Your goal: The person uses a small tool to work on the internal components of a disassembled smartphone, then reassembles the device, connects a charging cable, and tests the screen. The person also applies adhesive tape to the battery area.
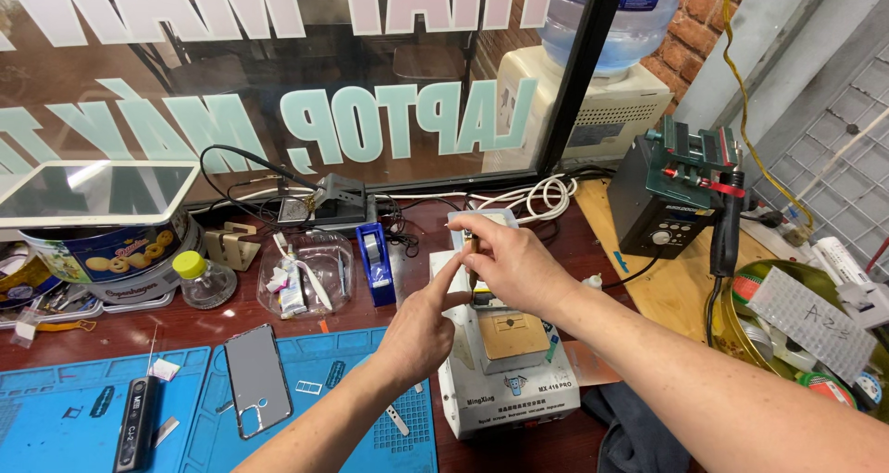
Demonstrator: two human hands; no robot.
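Behind window lettering (407,121), right hand (509,269) pinches a brown tool (472,260); left hand (421,329) points, empty.

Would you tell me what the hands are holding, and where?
The right hand pinches a thin brown strip near its top; the left hand only points a finger.

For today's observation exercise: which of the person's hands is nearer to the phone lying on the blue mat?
Left. The left hand is just right of the phone, above the mat; the right hand is farther right, over the white machine.
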